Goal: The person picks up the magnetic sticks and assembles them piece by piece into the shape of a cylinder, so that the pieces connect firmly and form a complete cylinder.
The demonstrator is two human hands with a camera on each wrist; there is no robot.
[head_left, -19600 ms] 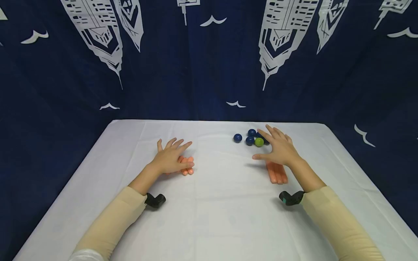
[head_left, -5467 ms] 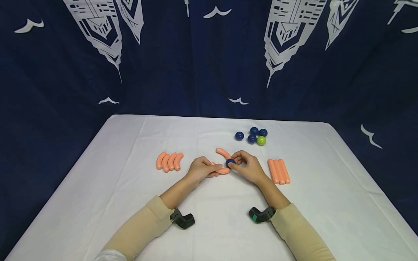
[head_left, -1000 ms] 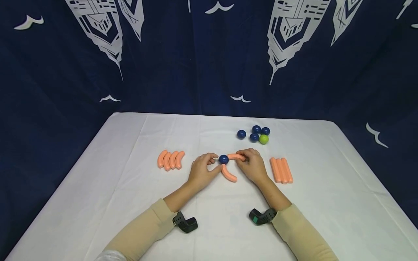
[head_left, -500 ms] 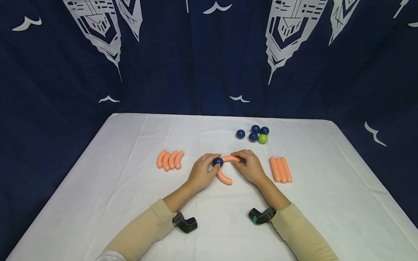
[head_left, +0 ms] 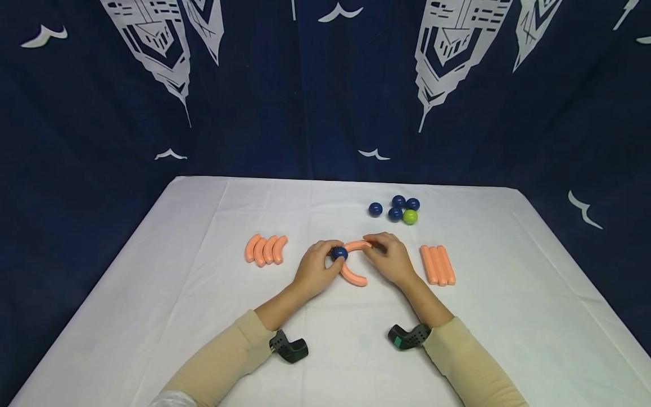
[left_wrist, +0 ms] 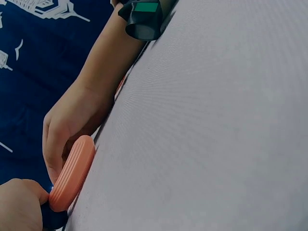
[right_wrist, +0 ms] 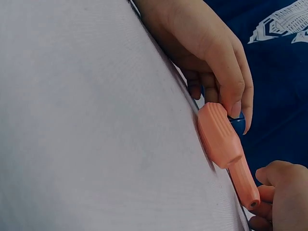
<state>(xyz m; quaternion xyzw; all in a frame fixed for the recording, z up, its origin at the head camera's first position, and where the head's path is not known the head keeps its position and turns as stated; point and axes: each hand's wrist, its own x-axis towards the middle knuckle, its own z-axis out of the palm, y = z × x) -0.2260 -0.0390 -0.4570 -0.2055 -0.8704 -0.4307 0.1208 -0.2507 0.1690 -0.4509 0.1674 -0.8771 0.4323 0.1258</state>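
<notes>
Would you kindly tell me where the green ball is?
In the head view, the green ball sits right of centre, beyond the right hand, beside dark blue balls.

The white-covered table bears 9 orange sticks and 6 balls.

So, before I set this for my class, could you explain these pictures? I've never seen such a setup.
There is no machine, only a person's bare left hand and right hand. The wide view is from a head camera, looking forward and down; the two close views are from a black camera on each wrist. On the white tablecloth, four curved orange sticks lie left, three straight orange sticks right, with four loose blue balls and a green ball farther back. In the middle, the left hand pinches another blue ball. The right hand holds the far curved stick, which runs to that ball; the near curved stick reaches it too.
</notes>
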